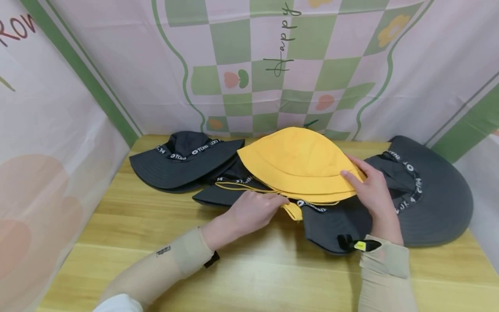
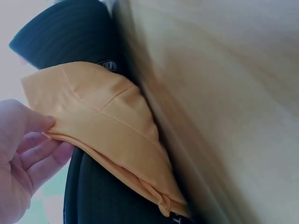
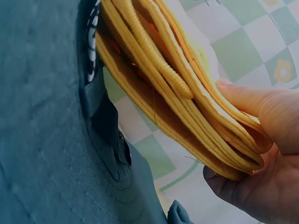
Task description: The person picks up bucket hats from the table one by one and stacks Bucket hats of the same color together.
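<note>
A: Start at the right grip (image 1: 374, 186). What do we have?

B: Thumb on one face, fingers on the other, pinching the right side of the yellow hat (image 1: 296, 156). In the right wrist view we see several yellow layers stacked there.

A: And the left grip (image 1: 253, 210)?

B: Thumb and fingers pinch the edge of a seamed yellow piece (image 2: 103, 102). Whether it belongs to the same hat, we can't tell.

A: Where do we put the yellow hat?

B: Mid-scene, crown up, between two dark hats. A thin yellow cord (image 1: 249, 188) runs by its near left edge. Nearer to us, a left dark brim (image 1: 218, 196) and a right dark brim (image 1: 339, 225) show below it.

A: Further out?

B: Far left, a dark hat with a lettered band (image 1: 183, 160). On the right, a wide-brimmed dark hat (image 1: 440, 203), also lettered.

A: Beneath and behind?

B: Wooden tabletop (image 1: 156, 242). At its far side we note a hanging cloth (image 1: 230, 43), green-checked, "Happy" printed sideways.
</note>
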### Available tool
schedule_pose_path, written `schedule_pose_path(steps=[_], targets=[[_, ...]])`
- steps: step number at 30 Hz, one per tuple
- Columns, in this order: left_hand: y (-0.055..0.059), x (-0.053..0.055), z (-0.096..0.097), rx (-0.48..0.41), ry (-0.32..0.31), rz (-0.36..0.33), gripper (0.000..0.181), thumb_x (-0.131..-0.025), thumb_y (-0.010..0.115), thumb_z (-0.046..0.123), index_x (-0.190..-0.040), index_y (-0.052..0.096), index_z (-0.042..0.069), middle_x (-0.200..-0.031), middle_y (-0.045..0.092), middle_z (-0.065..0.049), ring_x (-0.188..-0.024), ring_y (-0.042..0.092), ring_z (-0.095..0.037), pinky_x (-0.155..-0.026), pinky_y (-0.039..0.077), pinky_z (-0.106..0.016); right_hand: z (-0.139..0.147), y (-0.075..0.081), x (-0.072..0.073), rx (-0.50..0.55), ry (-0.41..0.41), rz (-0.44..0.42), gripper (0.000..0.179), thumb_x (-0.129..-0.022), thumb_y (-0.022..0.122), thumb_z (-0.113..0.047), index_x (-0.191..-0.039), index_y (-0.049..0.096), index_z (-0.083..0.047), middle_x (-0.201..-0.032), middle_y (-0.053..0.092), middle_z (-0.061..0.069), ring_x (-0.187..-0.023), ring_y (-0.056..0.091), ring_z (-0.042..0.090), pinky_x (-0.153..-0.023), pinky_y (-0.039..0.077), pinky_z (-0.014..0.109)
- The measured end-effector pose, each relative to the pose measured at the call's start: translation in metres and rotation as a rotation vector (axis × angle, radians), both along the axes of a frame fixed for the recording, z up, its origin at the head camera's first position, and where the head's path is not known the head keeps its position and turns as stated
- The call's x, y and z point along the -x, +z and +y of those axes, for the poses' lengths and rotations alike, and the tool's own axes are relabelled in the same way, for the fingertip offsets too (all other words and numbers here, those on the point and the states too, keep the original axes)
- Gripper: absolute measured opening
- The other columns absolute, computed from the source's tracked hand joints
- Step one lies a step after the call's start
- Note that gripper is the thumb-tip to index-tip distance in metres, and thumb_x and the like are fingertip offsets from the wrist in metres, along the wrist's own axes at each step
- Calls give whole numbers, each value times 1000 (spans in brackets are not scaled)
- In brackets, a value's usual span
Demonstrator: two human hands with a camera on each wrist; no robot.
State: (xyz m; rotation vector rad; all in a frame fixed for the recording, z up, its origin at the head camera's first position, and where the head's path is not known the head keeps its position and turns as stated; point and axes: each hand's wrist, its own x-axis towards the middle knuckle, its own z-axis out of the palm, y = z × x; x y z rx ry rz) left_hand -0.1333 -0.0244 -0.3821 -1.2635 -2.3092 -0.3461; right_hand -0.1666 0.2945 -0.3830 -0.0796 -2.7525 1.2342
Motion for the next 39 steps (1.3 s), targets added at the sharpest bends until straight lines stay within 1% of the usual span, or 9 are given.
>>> schedule_pose_path(steps=[6, 9, 13, 18, 26, 28, 31, 35, 39], targets=[[11, 3, -6, -90, 11, -8, 14, -96, 65, 12, -108, 72, 17, -98, 78, 5, -74, 73, -7, -54, 55, -24, 2, 1, 1, 0, -34, -25, 61, -101, 56, -42, -154, 40, -16, -155, 44, 18, -134, 46, 35, -96, 44, 30], [17, 5, -11, -123, 18, -29, 14, -96, 65, 11, -108, 73, 15, -97, 78, 4, -78, 74, -7, -58, 57, -23, 3, 0, 1, 11, -46, -25, 61, -101, 55, -41, -154, 40, -15, -155, 43, 19, -131, 47, 36, -89, 43, 20], [26, 9, -20, -139, 41, -37, 15, -96, 66, 10, -109, 72, 12, -97, 78, 2, -80, 74, -9, -63, 58, -23, 4, -1, 0, 24, -56, -26, 59, -102, 55, -39, -154, 40, -15, -154, 44, 21, -124, 49, 34, -75, 36, 7], [31, 14, -27, -158, 76, -34, 14, -97, 64, 10, -110, 69, 10, -98, 77, -1, -82, 74, -12, -63, 58, -24, 4, -2, 0, 24, -63, -32, 58, -102, 54, -38, -153, 41, -15, -153, 44, 21, -120, 50, 30, -73, 37, 5], [31, 16, -28, -204, 140, -62, 14, -100, 60, 12, -113, 66, 10, -103, 73, -1, -89, 72, -15, -66, 58, -26, 3, -4, 0, 32, -69, -50, 59, -102, 54, -38, -154, 40, -13, -154, 43, 22, -127, 48, 35, -76, 36, 7], [31, 16, -29, -219, 153, -53, 14, -100, 60, 12, -112, 65, 11, -101, 72, -1, -83, 70, -14, -62, 56, -26, 4, -4, 0, 27, -71, -59, 60, -102, 53, -39, -154, 39, -12, -155, 42, 22, -130, 47, 36, -81, 39, 12], [34, 15, -30, -247, 165, -40, 13, -100, 59, 12, -112, 65, 12, -98, 70, -1, -73, 66, -12, -54, 51, -25, 3, -4, 1, 25, -71, -72, 61, -102, 53, -39, -155, 38, -12, -156, 41, 21, -135, 44, 38, -95, 46, 31], [38, 12, -33, -285, 166, -35, 14, -100, 59, 12, -112, 65, 12, -96, 69, -1, -67, 61, -10, -51, 48, -24, 3, -5, 2, 33, -67, -80, 61, -103, 53, -39, -155, 37, -12, -157, 38, 22, -139, 40, 41, -107, 40, 58], [45, 10, -37, -332, 160, -33, 14, -100, 59, 11, -112, 66, 11, -96, 70, -2, -67, 59, -10, -52, 48, -24, 3, -5, 2, 37, -54, -80, 61, -102, 53, -39, -155, 37, -11, -157, 38, 23, -140, 38, 43, -109, 36, 62]])
